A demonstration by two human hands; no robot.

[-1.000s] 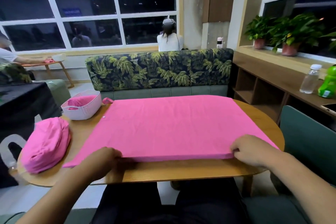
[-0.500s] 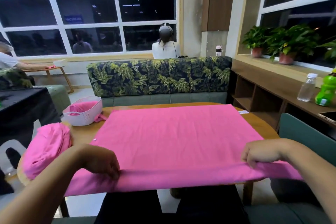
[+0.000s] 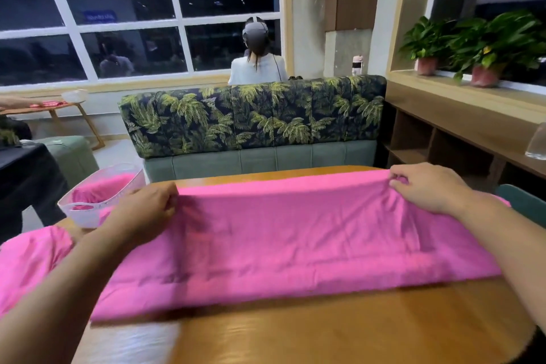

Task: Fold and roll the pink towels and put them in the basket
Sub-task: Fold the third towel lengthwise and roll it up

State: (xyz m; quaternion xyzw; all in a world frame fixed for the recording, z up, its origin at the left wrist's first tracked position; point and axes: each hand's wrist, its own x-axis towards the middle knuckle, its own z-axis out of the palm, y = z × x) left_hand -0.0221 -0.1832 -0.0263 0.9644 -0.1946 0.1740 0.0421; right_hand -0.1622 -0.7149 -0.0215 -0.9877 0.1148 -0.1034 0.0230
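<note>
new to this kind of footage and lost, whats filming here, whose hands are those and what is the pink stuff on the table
There is no machine here. A person wears a wide-angle camera on the head, looking forward and down, so every picture comes from that one view, and the arms at the bottom are the wearer's own. The left hand and the right hand each keep a pinching grip on the far edge of a pink towel. The towel lies folded in a long band across the wooden table. At the left stands a white basket with a rolled pink towel inside. Nearer the camera lies a heap of pink cloth.
</note>
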